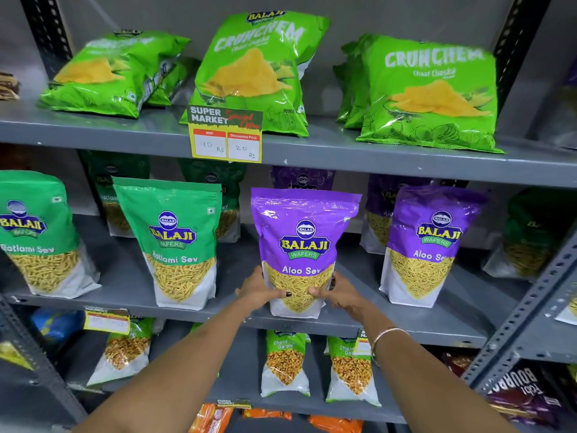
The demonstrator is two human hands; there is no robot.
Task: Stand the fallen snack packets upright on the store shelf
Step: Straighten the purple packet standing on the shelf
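Note:
A purple Aloo Sev packet stands upright at the front edge of the grey middle shelf. My left hand grips its lower left side and my right hand grips its lower right side, thumbs on the front. To its right a second purple Aloo Sev packet stands upright. Two green Ratlami Sev packets stand upright to the left. More packets stand behind them in shadow.
The top shelf carries green Crunchem bags, the left one leaning back, and a price tag. The lower shelf holds Chana packets. A slotted grey upright runs at the right.

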